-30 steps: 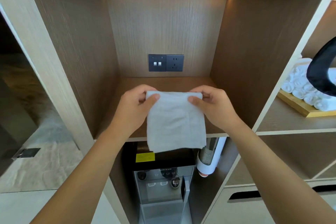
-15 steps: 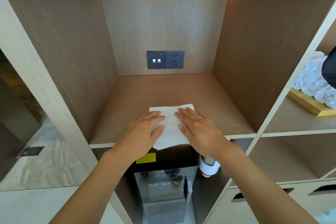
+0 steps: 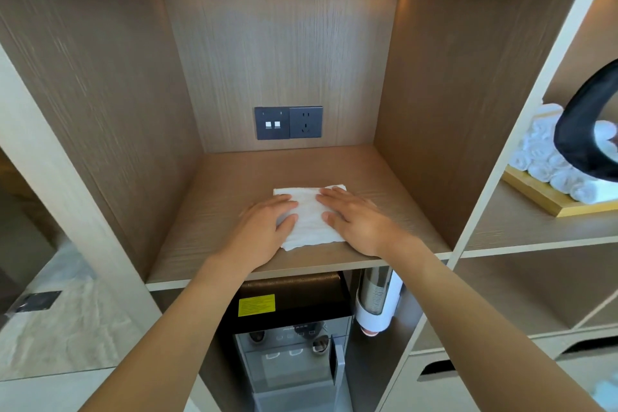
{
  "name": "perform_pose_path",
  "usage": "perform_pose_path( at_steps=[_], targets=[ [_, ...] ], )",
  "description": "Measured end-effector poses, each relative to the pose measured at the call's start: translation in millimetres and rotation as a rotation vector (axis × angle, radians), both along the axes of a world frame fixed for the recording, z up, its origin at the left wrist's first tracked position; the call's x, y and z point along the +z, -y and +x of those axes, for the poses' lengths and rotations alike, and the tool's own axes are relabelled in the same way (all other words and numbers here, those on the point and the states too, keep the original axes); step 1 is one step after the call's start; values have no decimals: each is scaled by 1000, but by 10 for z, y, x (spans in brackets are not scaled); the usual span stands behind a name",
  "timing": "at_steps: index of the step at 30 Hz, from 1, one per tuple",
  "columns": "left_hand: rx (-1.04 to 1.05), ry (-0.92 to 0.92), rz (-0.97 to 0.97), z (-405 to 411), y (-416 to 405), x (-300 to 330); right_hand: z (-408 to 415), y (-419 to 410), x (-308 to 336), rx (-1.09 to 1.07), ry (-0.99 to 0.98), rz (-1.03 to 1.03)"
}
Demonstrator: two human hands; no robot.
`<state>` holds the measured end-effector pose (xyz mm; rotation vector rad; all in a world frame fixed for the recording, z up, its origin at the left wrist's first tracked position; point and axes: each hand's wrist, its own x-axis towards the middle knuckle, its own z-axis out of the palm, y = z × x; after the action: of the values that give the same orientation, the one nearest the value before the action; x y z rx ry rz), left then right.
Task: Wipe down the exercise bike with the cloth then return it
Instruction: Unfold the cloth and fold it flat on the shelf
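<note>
A folded white cloth [image 3: 309, 219] lies flat on the wooden shelf [image 3: 214, 234] of an open cubby, a little back from the front edge. My left hand [image 3: 264, 226] presses on the cloth's left side with flat fingers. My right hand [image 3: 356, 222] lies flat on its right side, fingers straight and pointing toward the back wall. Neither hand grips the cloth. No exercise bike appears in view.
A dark switch and socket panel [image 3: 288, 122] sits on the cubby's back wall. Below the shelf stand a water dispenser [image 3: 291, 341] and a cup holder [image 3: 376, 301]. Rolled white towels on a wooden tray [image 3: 551, 201] fill the right cubby, with a black curved object [image 3: 582, 130] in front.
One second ago both hands held the cloth up by its top corners. They laid it on the shelf, then pushed it further back from the front edge.
</note>
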<state>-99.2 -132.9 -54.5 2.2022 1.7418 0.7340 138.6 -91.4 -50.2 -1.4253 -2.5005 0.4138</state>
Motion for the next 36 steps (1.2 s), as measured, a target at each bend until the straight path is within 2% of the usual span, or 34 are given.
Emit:
perform_pose_path(
  at_steps=[4,7,13,19,23,26,36],
  targets=[
    [-152,110,76,-48,125,-35,34,91,-58,-27,-178,123],
    [-230,106,36,-85,138,-57,75,191,-121,36,-163,96],
    [-98,80,126,-61,14,-99,30,146,-97,-43,-66,90],
    [-52,24,227,-74,41,-119,41,218,-106,-128,-158,247],
    [-89,62,185,-59,46,-104,34,299,-114,-76,-193,356],
    [-115,82,152,-43,38,-98,50,289,-132,-138,-188,389],
    [-218,-64,-6,208,-391,25,207,28,-68,-327,47,360]
  ],
)
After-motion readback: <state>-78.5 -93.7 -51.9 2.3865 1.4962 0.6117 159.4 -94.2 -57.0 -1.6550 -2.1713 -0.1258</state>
